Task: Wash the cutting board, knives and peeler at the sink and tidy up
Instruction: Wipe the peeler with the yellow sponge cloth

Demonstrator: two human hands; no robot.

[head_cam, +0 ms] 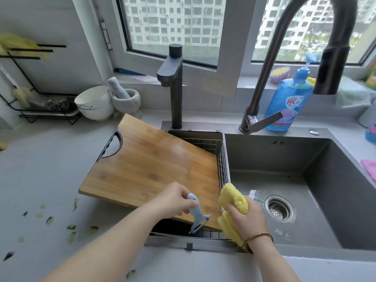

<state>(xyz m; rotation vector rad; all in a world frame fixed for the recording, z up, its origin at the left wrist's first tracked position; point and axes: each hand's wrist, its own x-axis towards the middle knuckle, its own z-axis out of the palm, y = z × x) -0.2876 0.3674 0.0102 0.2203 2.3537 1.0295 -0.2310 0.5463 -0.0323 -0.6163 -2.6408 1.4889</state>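
A wooden cutting board (150, 165) lies tilted across the wire basket (222, 165) in the small left basin, its black handle cut-out at the far left. My left hand (175, 198) grips the handle of a pale blue peeler (196, 214), blade end pointing down over the board's near edge. My right hand (247, 216) holds a folded yellow cloth (234, 198) just right of the peeler, above the edge of the grey sink (317, 180). No knives are in sight.
A tall dark faucet (262, 82) and a shorter tap (175, 78) rise behind the sink. A blue soap bottle (286, 102) stands at the back. White bowls (95, 102) and a stone mortar (127, 98) sit back left. Green peel scraps (71, 226) litter the counter.
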